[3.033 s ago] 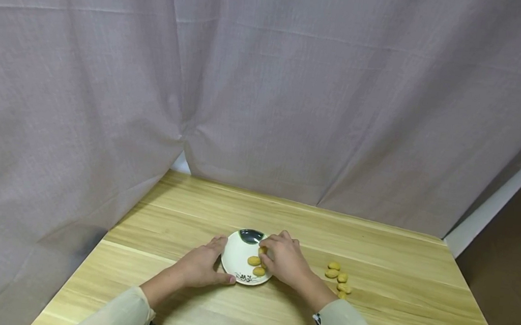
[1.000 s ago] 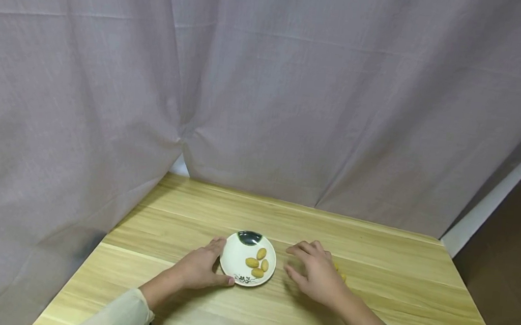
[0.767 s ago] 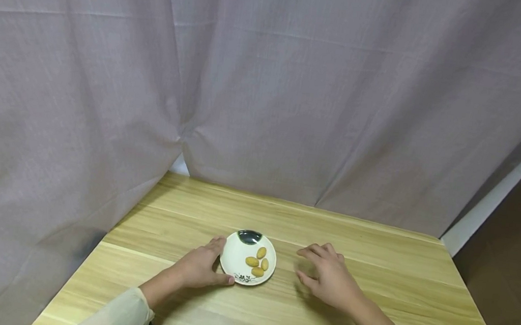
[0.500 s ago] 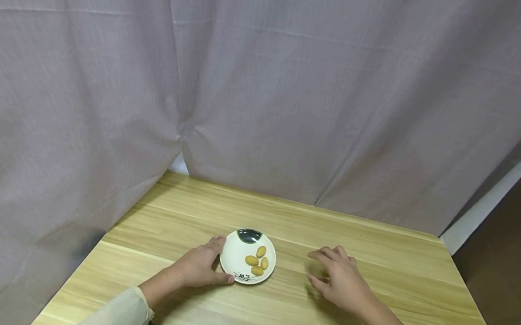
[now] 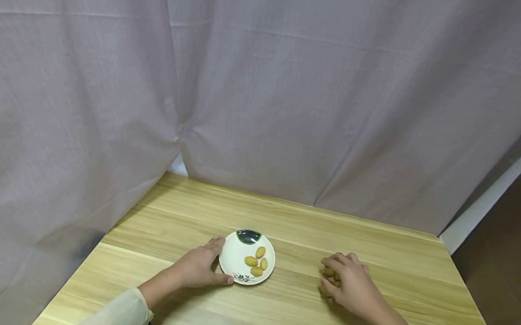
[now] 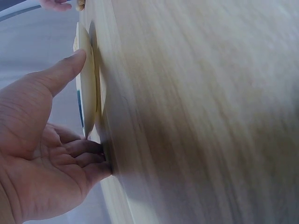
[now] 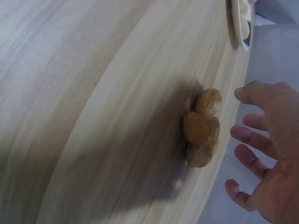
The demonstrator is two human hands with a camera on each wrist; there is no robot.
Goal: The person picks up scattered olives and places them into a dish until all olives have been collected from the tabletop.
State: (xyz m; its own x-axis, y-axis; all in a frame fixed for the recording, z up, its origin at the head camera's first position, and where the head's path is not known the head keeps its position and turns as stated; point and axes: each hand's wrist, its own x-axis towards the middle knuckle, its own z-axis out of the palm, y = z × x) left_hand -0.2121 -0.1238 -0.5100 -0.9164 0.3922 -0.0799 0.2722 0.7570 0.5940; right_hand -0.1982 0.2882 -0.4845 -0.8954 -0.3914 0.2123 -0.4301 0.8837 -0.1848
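Note:
My left hand (image 5: 199,266) holds the left side of a small white plate (image 5: 233,256) at its rim, thumb near the front and fingers toward the back. The plate has a dark green patch and a black floral print. On it lie several small oval, yellow-brown nut-like pieces (image 5: 251,261). My right hand (image 5: 355,288) hovers over a cluster of the same loose pieces (image 7: 198,128) on the table, partly hiding them in the head view. Its fingers are spread and bent a little, apart from the pieces in the right wrist view, with nothing in them.
The light wood table (image 5: 183,207) reaches back to a grey-mauve curtain (image 5: 265,106), which also hangs along the left side. A brown panel (image 5: 504,273) stands at the right edge.
My right hand has let go of a piece on the plate and moved right to the loose cluster, lowering over it. The left hand has stayed at the plate.

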